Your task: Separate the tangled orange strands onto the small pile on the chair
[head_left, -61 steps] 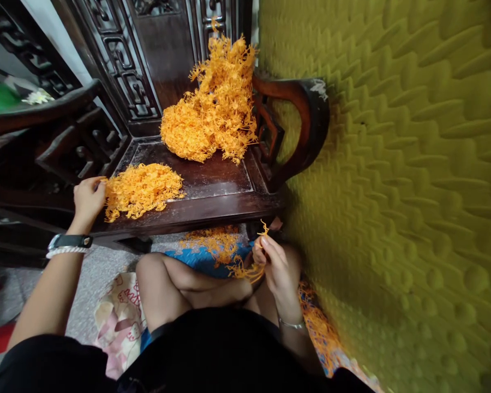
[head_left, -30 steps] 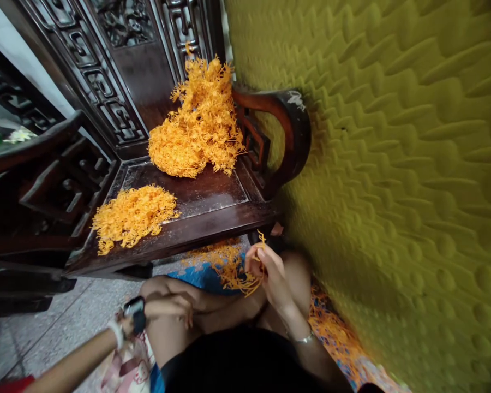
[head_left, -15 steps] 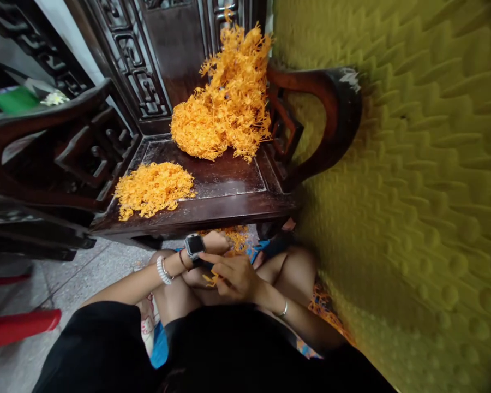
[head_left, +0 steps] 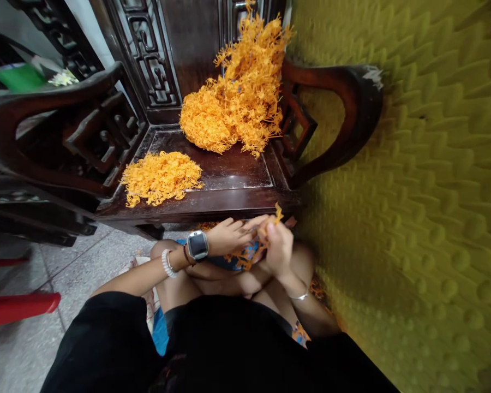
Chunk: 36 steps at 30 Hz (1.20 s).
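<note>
At the bottom of the frame, a person in black sits on the floor with knees drawn up, both hands meeting just in front of a dark carved wooden chair [head_left: 229,196]. Left hand [head_left: 227,236], a watch [head_left: 197,245] and bead bracelet [head_left: 166,263] on its wrist, and right hand [head_left: 279,246] are closed together, fingertips pinching a small orange sprig [head_left: 276,214]; more orange strands [head_left: 245,255] lie in the lap on blue cloth, partly hidden by the hands. On the chair seat at centre left sits a low, flat orange heap [head_left: 161,177]. Farther back, top centre, a taller tangled orange pile [head_left: 241,109] leans against the chair back, its top cut off. A padded yellow-green wall [head_left: 413,164] fills the right side. What the strands are made of is hard to tell.
</note>
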Each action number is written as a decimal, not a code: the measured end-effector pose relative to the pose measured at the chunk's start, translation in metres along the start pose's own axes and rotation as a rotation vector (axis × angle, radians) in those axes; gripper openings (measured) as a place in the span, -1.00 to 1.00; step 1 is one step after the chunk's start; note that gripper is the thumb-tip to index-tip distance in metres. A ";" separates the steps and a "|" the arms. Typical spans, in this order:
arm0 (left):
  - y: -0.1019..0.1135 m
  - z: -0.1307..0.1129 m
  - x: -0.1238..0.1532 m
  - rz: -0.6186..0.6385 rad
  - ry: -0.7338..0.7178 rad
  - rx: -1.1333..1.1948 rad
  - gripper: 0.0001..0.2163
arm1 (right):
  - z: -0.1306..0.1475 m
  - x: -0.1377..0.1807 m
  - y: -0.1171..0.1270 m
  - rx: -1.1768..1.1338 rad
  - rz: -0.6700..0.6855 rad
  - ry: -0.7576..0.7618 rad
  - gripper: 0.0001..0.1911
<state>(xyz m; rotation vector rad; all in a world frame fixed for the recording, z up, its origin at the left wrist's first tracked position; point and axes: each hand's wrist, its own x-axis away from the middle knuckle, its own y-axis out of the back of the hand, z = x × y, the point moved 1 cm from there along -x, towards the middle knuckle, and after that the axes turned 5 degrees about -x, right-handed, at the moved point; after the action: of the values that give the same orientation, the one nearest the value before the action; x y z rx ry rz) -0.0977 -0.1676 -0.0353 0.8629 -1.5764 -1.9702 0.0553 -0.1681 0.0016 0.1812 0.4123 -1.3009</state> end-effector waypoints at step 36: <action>0.014 -0.026 0.005 0.031 0.342 0.661 -0.65 | -0.041 0.040 0.059 -0.052 -0.184 -0.254 -0.57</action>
<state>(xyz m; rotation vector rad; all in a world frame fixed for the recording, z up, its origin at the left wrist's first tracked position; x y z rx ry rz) -0.0825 -0.1922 -0.0260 1.3251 -2.0217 -1.1785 0.1120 -0.1734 -0.0574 -0.0672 0.2494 -1.4709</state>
